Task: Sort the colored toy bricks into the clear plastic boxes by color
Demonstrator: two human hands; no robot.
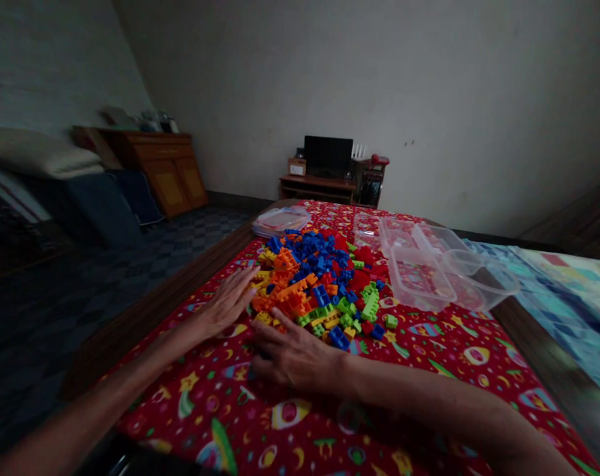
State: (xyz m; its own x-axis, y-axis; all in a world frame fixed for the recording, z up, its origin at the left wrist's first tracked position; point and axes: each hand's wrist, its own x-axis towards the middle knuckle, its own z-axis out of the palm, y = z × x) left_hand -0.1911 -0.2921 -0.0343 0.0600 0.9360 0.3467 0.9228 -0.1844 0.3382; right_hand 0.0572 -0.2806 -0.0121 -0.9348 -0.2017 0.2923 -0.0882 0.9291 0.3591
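Note:
A heap of plastic building bricks (324, 281) in orange, blue, green, red and yellow lies on a red patterned cloth (324, 430). My left hand (230, 303) rests flat along the heap's left side, fingers stretched toward the yellow bricks (262, 277). At the near edge, my right hand (292, 354) lies palm down with its fingers apart, its fingertips by the orange bricks (292, 301). Neither hand shows a brick in its grasp. Green bricks (370, 303) and a few blue ones lie at the heap's right side.
Clear plastic containers (419, 268) stand right of the heap. Stacked lids (281, 220) lie at its far left. The table's wooden edge (180, 291) runs along the left. Beyond are a monitor (328, 156) on a desk and a wooden cabinet (165, 172). A bed with a blue sheet (552, 304) adjoins the right.

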